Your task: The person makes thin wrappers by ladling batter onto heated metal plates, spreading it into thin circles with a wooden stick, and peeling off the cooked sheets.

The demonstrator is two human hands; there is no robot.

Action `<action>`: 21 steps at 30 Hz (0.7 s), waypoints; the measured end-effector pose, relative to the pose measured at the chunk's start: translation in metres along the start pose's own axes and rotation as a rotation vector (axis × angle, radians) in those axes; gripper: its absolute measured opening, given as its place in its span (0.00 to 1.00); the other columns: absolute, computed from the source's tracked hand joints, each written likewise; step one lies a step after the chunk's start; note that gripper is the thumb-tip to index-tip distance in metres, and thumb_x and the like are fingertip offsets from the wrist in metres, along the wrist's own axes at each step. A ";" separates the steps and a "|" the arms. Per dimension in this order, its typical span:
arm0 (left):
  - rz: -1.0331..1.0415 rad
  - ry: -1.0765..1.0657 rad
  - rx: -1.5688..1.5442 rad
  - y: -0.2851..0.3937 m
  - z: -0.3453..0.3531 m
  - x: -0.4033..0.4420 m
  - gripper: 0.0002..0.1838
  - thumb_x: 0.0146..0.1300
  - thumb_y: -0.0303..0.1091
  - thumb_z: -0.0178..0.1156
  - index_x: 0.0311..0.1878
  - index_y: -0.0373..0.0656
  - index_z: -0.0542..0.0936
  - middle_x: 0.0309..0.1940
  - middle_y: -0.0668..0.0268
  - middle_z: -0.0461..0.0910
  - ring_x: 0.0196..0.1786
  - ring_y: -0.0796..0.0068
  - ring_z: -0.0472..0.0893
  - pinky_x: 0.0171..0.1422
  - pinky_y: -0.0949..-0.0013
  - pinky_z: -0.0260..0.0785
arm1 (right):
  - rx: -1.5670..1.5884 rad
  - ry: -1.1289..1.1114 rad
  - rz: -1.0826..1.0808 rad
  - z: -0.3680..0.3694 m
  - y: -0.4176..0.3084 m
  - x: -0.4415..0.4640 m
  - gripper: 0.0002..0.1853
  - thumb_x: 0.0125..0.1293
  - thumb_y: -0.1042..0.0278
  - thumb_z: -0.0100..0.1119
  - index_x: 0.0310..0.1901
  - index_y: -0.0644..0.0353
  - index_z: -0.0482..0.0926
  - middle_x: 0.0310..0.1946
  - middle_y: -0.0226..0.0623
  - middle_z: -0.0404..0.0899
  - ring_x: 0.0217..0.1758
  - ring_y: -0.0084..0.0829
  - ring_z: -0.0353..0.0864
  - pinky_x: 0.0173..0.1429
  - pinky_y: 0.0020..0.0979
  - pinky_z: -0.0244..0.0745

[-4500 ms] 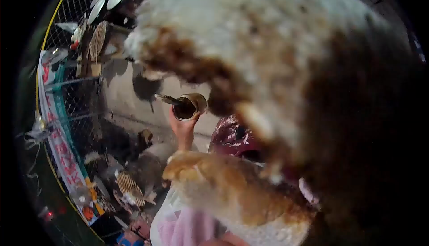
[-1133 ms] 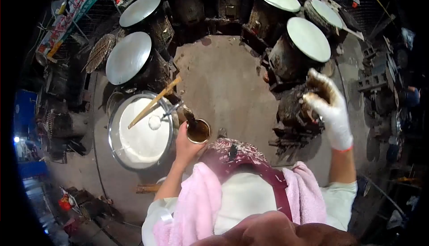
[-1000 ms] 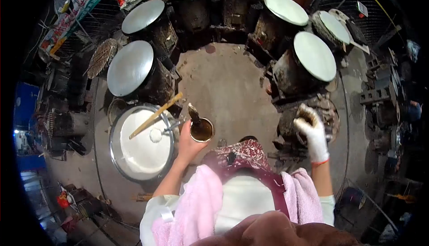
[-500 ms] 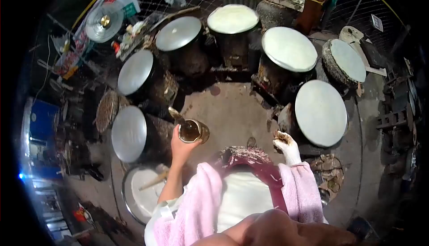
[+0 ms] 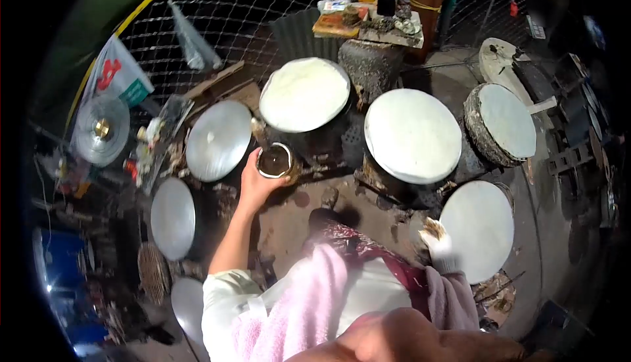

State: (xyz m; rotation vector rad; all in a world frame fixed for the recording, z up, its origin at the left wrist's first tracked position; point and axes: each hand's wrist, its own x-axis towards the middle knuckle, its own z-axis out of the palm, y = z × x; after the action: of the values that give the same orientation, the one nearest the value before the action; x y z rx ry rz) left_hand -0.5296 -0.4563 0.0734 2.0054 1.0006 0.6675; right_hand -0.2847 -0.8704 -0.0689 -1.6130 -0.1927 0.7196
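My left hand (image 5: 255,184) is closed round a jar-like container (image 5: 275,160) with a pale rim and dark liquid inside. A short handle (image 5: 261,132) sticks up at the jar's far side; its lower end is hidden. The jar is near the round stove top covered with a white layer (image 5: 305,96). My right hand (image 5: 439,242) wears a white glove with brown-stained fingertips. It is beside the left edge of a pale round disc (image 5: 478,230), blurred, so its finger pose and any contents are unclear.
Round metal lids (image 5: 219,140) stand on stoves to the left. Another white-covered round top (image 5: 413,135) lies ahead, and a thick-rimmed one (image 5: 507,122) at far right. A cluttered board (image 5: 394,33) is at the back, before a wire fence (image 5: 240,17). A fan-like disc (image 5: 102,129) is at left.
The view has shifted, and the stoves ahead appear nearer. My left hand has carried the jar forward toward the white-covered top. My right hand has come beside the pale disc at right.
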 end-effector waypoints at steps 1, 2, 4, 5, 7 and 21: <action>0.024 -0.043 -0.013 -0.001 0.002 0.037 0.50 0.35 0.33 0.79 0.64 0.32 0.65 0.53 0.54 0.78 0.57 0.65 0.77 0.64 0.66 0.67 | 0.006 0.057 -0.011 0.007 0.013 0.003 0.21 0.59 0.76 0.65 0.55 0.62 0.76 0.46 0.34 0.80 0.51 0.26 0.78 0.58 0.29 0.74; 0.063 -0.074 -0.034 0.000 0.006 0.082 0.50 0.35 0.34 0.79 0.64 0.32 0.65 0.53 0.54 0.78 0.57 0.64 0.78 0.64 0.66 0.67 | -0.009 0.075 0.075 0.023 -0.017 -0.003 0.23 0.60 0.74 0.66 0.58 0.63 0.73 0.49 0.37 0.78 0.52 0.28 0.77 0.58 0.31 0.74; 0.159 -0.093 0.041 -0.012 0.015 0.169 0.48 0.36 0.36 0.79 0.63 0.33 0.66 0.53 0.52 0.78 0.58 0.63 0.78 0.64 0.64 0.68 | 0.142 0.272 0.255 0.056 -0.023 0.005 0.25 0.61 0.72 0.63 0.60 0.66 0.71 0.54 0.39 0.75 0.57 0.30 0.72 0.62 0.31 0.68; 0.205 -0.115 0.026 -0.008 0.019 0.209 0.47 0.36 0.36 0.79 0.62 0.33 0.67 0.52 0.53 0.78 0.58 0.63 0.78 0.63 0.64 0.68 | 0.152 0.276 0.223 0.056 0.000 0.010 0.24 0.62 0.71 0.64 0.60 0.65 0.71 0.54 0.38 0.75 0.57 0.29 0.73 0.61 0.30 0.68; 0.261 -0.162 -0.044 -0.004 0.032 0.289 0.46 0.36 0.35 0.79 0.61 0.34 0.68 0.52 0.53 0.79 0.57 0.63 0.78 0.63 0.64 0.69 | 0.037 0.363 0.092 0.069 0.042 0.022 0.23 0.62 0.73 0.65 0.59 0.64 0.71 0.53 0.39 0.76 0.54 0.31 0.76 0.58 0.33 0.74; 0.323 -0.043 -0.085 -0.038 0.180 0.657 0.41 0.38 0.39 0.81 0.54 0.31 0.71 0.47 0.51 0.81 0.51 0.58 0.81 0.57 0.62 0.73 | -0.469 0.702 0.492 0.197 0.008 0.015 0.19 0.60 0.68 0.65 0.53 0.58 0.75 0.36 0.30 0.81 0.34 0.22 0.79 0.38 0.26 0.76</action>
State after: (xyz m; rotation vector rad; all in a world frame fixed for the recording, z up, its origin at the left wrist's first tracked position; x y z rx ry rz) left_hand -0.0530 0.0276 0.0120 2.1155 0.6164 0.8193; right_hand -0.3833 -0.7001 -0.0826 -2.3027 0.6059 0.4400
